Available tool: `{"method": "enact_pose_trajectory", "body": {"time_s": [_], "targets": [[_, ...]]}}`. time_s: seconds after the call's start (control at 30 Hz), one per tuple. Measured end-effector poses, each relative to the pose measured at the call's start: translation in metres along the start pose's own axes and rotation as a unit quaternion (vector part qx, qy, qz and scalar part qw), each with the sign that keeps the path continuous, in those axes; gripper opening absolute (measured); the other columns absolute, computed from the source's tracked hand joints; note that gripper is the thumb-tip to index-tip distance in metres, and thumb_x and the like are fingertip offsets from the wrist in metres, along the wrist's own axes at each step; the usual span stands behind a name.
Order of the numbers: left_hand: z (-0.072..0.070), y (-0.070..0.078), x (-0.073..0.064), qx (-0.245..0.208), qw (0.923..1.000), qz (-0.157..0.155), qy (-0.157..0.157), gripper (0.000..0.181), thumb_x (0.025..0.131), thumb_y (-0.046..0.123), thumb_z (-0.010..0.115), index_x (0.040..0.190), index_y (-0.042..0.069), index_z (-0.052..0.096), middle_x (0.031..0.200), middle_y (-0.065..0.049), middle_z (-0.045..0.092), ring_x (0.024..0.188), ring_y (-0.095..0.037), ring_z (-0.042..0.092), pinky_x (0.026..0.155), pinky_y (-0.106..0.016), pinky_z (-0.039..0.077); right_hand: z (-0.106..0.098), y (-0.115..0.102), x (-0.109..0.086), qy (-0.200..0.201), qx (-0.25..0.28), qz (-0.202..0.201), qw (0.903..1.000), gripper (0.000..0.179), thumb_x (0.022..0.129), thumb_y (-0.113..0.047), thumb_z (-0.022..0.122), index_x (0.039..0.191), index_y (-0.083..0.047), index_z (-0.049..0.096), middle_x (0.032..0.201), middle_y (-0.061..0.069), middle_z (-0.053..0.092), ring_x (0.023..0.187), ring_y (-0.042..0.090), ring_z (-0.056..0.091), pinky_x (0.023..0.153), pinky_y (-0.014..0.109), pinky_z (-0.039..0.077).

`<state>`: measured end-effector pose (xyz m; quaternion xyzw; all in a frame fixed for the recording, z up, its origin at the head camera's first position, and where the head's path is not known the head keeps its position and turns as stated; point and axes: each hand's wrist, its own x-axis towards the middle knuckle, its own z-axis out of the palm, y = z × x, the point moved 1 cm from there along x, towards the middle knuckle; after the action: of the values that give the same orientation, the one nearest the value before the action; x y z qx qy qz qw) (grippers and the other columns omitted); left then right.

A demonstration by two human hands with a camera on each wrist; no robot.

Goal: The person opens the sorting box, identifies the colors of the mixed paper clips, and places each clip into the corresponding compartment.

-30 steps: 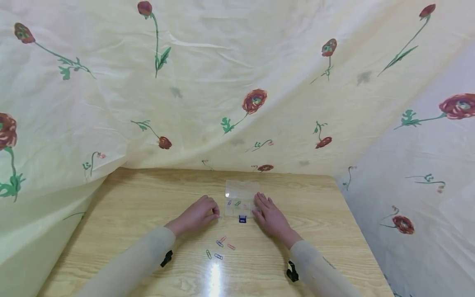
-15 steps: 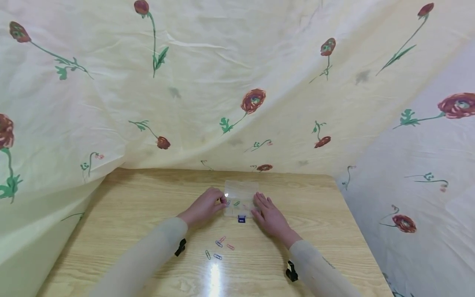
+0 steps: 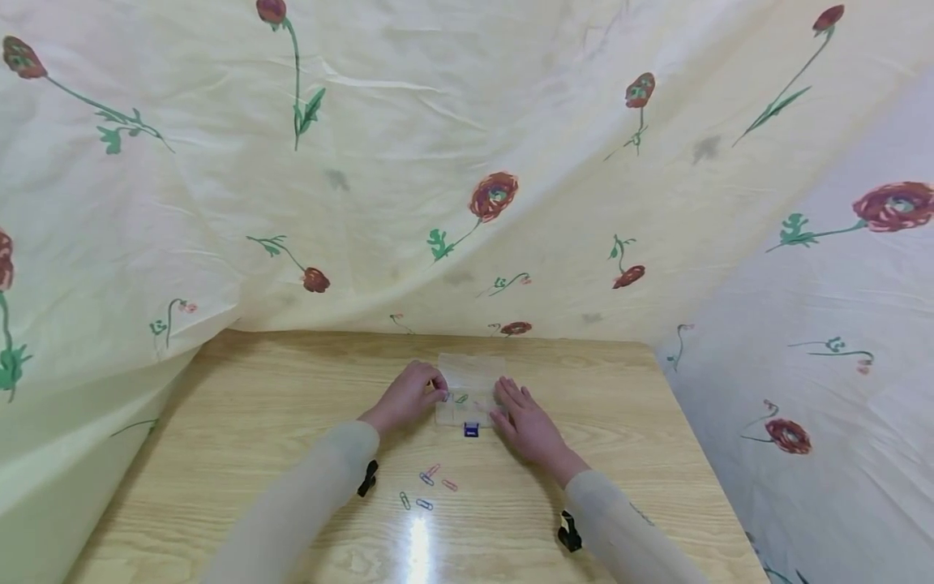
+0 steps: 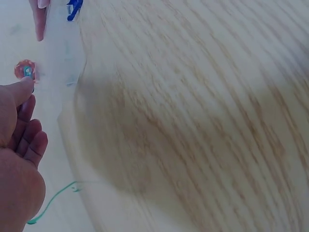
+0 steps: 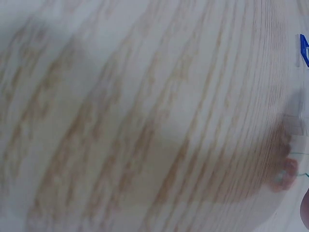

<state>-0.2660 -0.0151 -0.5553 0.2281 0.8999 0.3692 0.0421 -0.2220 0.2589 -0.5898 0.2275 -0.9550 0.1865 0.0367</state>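
A clear plastic box (image 3: 445, 418) with compartments stands at the middle of the table, its clear lid (image 3: 470, 369) raised back and a blue latch (image 3: 471, 430) at its front. A green paper clip (image 3: 461, 398) lies in a back compartment, and a faint pink one beside it. My left hand (image 3: 410, 395) is over the box's back left corner. Between its thumb and finger it pinches a small bluish paper clip (image 4: 28, 72), seen in the left wrist view. My right hand (image 3: 536, 430) rests against the box's right side, fingers fairly straight.
Several loose paper clips lie on the wooden table (image 3: 613, 389) in front of the box, among them a blue clip (image 3: 425, 504), a green clip (image 3: 404, 500) and a pink clip (image 3: 449, 485). A floral cloth (image 3: 394, 203) hangs behind and at the sides.
My left hand has moved right and away from me, from beside the box to over its back left corner, with the clip pinched. My right hand has stayed at the box's right side.
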Motion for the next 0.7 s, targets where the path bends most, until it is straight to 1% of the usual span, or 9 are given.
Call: {"method": "enact_pose_trajectory", "body": {"time_s": [0.17,0.3,0.43,0.6,0.7], "targets": [[0.005,-0.005,0.000,0.015,0.9998,-0.004,0.012,0.007,0.103,0.016,0.073,0.096,0.017,0.073,0.101,0.004,0.066,0.106,-0.017,0.056,0.096,-0.039,0.054,0.001,-0.003,-0.001,-0.002,0.003,-0.001,1.0000,0.063,0.112,-0.030,0.058,0.160,0.005,0.040,0.169,0.021,0.036,0.157,0.037,0.033,0.129,0.054,0.025],[0.004,-0.006,-0.002,0.021,0.9997,-0.007,0.014,0.005,0.103,0.016,0.073,0.099,0.015,0.075,0.103,0.003,0.067,0.107,-0.018,0.056,0.097,-0.039,0.054,0.002,-0.003,-0.001,0.000,0.006,-0.004,1.0000,0.063,0.111,-0.030,0.059,0.160,0.005,0.041,0.169,0.022,0.036,0.157,0.037,0.034,0.129,0.054,0.026],[-0.002,-0.003,-0.006,0.017,0.9998,-0.004,0.007,0.006,0.103,0.016,0.073,0.104,0.012,0.077,0.106,0.001,0.069,0.110,-0.020,0.058,0.100,-0.041,0.054,0.003,-0.001,0.000,-0.001,0.003,-0.003,1.0000,0.063,0.111,-0.031,0.059,0.160,0.005,0.040,0.169,0.021,0.036,0.157,0.036,0.034,0.129,0.053,0.025],[-0.013,-0.002,-0.014,0.017,0.9998,0.013,-0.001,0.009,0.102,0.015,0.075,0.109,0.010,0.077,0.110,0.000,0.070,0.114,-0.022,0.060,0.103,-0.043,0.054,0.004,0.002,0.001,-0.004,-0.004,0.002,1.0000,0.064,0.112,-0.033,0.057,0.161,0.003,0.038,0.170,0.020,0.035,0.158,0.035,0.032,0.130,0.052,0.023],[-0.018,-0.004,-0.021,0.030,0.9991,0.027,-0.009,0.012,0.100,0.014,0.076,0.112,0.009,0.077,0.111,0.000,0.071,0.114,-0.022,0.060,0.103,-0.042,0.054,0.001,0.002,0.001,-0.007,0.001,0.006,1.0000,0.064,0.112,-0.034,0.057,0.161,0.003,0.038,0.170,0.020,0.034,0.158,0.036,0.032,0.130,0.052,0.023]]}}
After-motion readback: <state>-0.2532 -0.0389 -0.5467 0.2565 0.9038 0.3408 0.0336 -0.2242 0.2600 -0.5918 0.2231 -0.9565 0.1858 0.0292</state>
